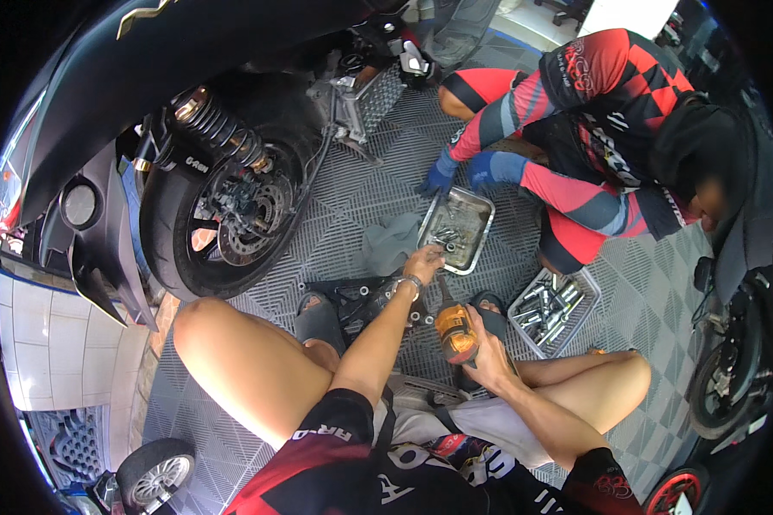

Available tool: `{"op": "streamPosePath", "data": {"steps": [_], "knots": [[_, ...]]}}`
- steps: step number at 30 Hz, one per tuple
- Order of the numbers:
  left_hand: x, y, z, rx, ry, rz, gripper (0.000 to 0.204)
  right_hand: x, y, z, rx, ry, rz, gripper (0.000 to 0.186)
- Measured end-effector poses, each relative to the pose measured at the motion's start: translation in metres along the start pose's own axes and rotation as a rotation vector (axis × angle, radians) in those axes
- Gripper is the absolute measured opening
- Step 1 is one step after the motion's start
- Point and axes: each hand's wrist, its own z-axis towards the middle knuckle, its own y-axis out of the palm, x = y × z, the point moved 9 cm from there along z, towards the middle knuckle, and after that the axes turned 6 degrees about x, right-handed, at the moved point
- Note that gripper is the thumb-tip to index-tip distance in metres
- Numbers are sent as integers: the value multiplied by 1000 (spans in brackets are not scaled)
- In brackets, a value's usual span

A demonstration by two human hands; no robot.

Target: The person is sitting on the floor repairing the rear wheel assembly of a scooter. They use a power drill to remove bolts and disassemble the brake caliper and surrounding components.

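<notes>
Where the view starts at far left: white tiled wall (56,343), then small wheel (156,474) at bottom edge.

Item 1: motorbike rear wheel (223,215), black tyre, brake disc showing; coil shock absorber (219,129) above it, dark bodywork over both. Stands on grey grid-pattern floor (352,193).

Item 2: grey rag (389,243), crumpled on floor, just left of tray.

Item 3: black bracket part (352,300) w/ round bosses, flat on floor betw. person's feet, under left forearm.

Item 4: left hand (424,262), arm stretched fwd, fingers curled down over near edge of metal tray (481,210); seems to pinch a small piece there, which one can't tell. Watch on wrist.

Item 5: metal tray, rectangular, shiny, holds loose bolts and sm. parts (447,236).

Item 6: right hand (488,348), wrapped round orange-black power driver (455,330), held upright just behind tray, bit end pointing fwd.

Item 7: co-worker's blue-gloved hand (438,180), resting on floor at tray's far corner; red-black patterned sleeves, crouched at upper right.

Item 8: plastic bin (586,287) w/ sockets and tools (548,305), right of driver, near co-worker's foot.

Item 9: second bike's wheel (730,386), far right edge.
</notes>
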Motion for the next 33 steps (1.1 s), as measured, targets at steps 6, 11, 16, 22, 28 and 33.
{"op": "streamPosePath", "data": {"steps": [6, 11, 16, 22, 28, 33], "knots": [[35, -58, -15, 326, 213, 197, 33, 45, 0, -2, 68, 122, -48, 91], [28, -154, -77, 700, 237, 361, 24, 80, 23, 29, -13, 271, -24, 80], [-31, -219, -133, 790, -46, 617, 35, 90, 42, 56, -109, 335, -93, 81], [-126, -226, -186, 579, -563, 808, 71, 73, 59, 72, -162, 306, -128, 86], [-146, -212, -197, 34, -425, 1198, 89, 90, 81, 68, -130, 345, 4, 87], [-167, -212, -182, 63, -251, 1278, 74, 95, 104, 80, -129, 405, 133, 78]]}}
